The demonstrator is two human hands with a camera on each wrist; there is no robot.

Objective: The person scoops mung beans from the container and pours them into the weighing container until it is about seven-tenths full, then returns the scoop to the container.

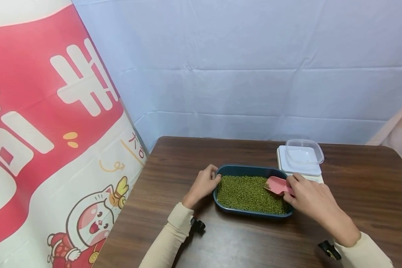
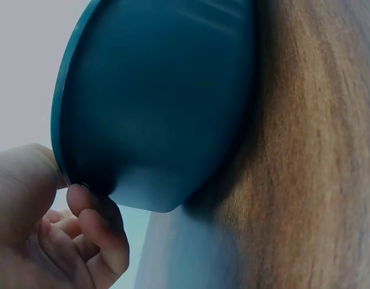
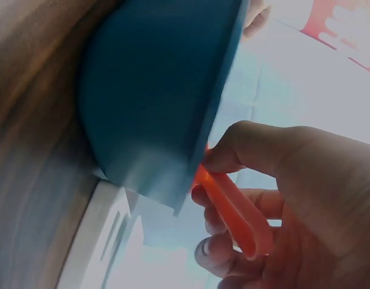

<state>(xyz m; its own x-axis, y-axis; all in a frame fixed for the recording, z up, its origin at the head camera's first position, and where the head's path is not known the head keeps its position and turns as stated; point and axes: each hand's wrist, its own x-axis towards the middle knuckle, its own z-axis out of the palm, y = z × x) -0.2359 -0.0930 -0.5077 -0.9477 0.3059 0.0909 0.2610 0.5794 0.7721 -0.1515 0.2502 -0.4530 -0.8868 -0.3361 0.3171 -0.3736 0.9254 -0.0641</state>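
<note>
A dark teal basin (image 1: 248, 170) stands on the table, filled with small green beans (image 1: 248, 193) that look like mung beans. My left hand (image 1: 203, 183) pinches the basin's left rim between thumb and fingers; the left wrist view shows this grip on the basin wall (image 2: 154, 102). At the basin's right end my right hand (image 1: 309, 195) holds a pink scoop (image 1: 276, 185) by its handle. The scoop's blade lies over the beans, with a few beans at its tip. In the right wrist view the scoop handle (image 3: 236, 211) sits between thumb and fingers, and the basin wall hides the blade.
Behind the basin to the right, a white kitchen scale (image 1: 283, 158) carries a clear plastic container (image 1: 318, 154). The wooden table (image 1: 184, 156) meets a pale cloth backdrop (image 1: 238, 93) at its far edge. A red and white printed banner (image 1: 53, 130) hangs at left.
</note>
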